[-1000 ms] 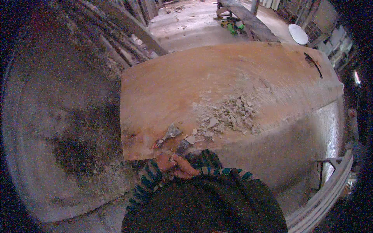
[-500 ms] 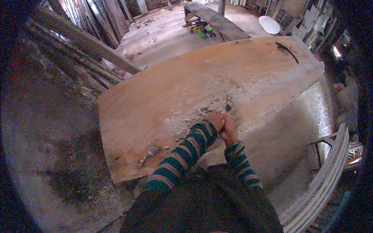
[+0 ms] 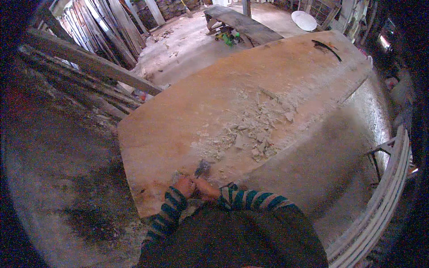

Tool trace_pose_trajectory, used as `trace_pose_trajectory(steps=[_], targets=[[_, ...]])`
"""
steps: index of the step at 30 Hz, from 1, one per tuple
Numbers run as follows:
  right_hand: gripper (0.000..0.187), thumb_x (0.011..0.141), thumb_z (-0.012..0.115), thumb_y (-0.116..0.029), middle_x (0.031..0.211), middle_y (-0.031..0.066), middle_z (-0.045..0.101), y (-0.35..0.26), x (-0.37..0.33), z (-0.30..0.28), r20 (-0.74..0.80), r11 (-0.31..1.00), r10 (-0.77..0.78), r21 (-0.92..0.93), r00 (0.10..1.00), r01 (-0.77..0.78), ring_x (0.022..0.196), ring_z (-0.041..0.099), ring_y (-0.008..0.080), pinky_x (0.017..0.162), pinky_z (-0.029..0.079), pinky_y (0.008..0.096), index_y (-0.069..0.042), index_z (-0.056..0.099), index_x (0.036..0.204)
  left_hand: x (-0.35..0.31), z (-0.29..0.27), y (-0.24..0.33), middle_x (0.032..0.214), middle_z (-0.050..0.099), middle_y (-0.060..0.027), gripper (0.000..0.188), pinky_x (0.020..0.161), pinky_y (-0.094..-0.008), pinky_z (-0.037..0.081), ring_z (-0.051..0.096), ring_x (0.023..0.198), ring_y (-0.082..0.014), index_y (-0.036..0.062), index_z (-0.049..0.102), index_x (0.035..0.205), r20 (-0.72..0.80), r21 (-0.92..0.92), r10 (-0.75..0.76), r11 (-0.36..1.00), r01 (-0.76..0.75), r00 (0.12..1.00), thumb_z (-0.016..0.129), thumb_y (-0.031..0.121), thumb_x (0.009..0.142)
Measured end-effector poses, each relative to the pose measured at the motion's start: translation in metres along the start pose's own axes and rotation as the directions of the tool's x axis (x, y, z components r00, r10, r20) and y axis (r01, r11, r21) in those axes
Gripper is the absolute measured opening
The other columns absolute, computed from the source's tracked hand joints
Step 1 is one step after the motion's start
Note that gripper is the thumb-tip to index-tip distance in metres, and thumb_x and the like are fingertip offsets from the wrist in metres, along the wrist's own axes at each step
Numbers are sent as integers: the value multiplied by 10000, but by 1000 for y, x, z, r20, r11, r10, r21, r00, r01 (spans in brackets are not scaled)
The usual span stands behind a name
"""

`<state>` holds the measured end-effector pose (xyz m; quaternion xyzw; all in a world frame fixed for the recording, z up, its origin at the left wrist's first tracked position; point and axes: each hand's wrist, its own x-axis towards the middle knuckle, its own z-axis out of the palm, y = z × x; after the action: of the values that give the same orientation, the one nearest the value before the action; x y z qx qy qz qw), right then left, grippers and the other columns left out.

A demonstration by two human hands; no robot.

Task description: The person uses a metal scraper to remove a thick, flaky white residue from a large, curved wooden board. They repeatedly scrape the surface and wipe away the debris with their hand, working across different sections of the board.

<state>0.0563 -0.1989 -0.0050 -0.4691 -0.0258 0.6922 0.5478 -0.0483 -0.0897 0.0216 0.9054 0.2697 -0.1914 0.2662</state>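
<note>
A large orange-brown wooden panel [image 3: 178, 116] lies in front of me, its near edge close to my body. Both hands are together over its lower left part, my left hand [image 3: 183, 186] closed and my right hand [image 3: 206, 189] pressed against it. Beyond the fingers sticks out a hand tool with a dark flat head [image 3: 202, 168], blurred, its exact kind unclear; the grip is hidden by my hands. Pale thin flakes and scrapings [image 3: 250, 129] are heaped on the panel's middle. Something small and greyish [image 3: 178, 173] shows just beyond my left hand.
A black curved strip [image 3: 328, 50] lies at the panel's far right. Behind stand a dark bench [image 3: 243, 21], a green object [image 3: 229, 40] and a white round disc [image 3: 304, 20]. Long timber [image 3: 103, 27] leans at the far left, with a beam [image 3: 94, 58] nearer. A slatted frame [image 3: 389, 187] curves along the right.
Both hands, with the dark-headed tool, have moved from the panel's middle toward its lower left. The heap of flakes, partly covered before, is now uncovered. The view has shifted slightly.
</note>
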Motion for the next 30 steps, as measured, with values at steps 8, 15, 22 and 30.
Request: trace_pose_trajectory(steps=[8,15,22,30], targets=[[403,1039,548,-373,993,111,727,-11,43,-91,-242,995,-77,-85,967,58,844,697,214,741,589,384,7,641,1134,86,-12,45,1209,667,-250,388,892,-546,548,671,1029,-447,36,628,1215,-19,20,234,972,-234,972,590,327,960],[387,1090,483,-369,1236,82,697,-152,-35,-144,-54,885,-396,246,917,396,1090,685,225,928,585,401,-75,614,1305,193,-55,175,1220,661,-255,377,896,-542,545,666,1037,-449,33,611,1241,-167,16,420,906,-423,892,581,288,965],[415,1100,458,-412,1206,83,697,-137,-54,-87,-167,771,-332,519,928,369,1070,675,253,959,568,441,-73,610,1286,135,-87,158,1231,655,-259,371,900,-539,543,661,1046,-451,30,594,1268,-131,0,413,909,-416,901,571,249,969],[439,1044,550,-408,1161,141,708,-67,-22,-38,-35,783,-302,-579,953,227,1020,688,325,853,575,487,-50,609,1291,-34,-37,-3,1393,579,-265,795,1116,-475,433,541,1308,-432,11,319,1568,-154,-358,451,804,-475,879,719,289,940]])
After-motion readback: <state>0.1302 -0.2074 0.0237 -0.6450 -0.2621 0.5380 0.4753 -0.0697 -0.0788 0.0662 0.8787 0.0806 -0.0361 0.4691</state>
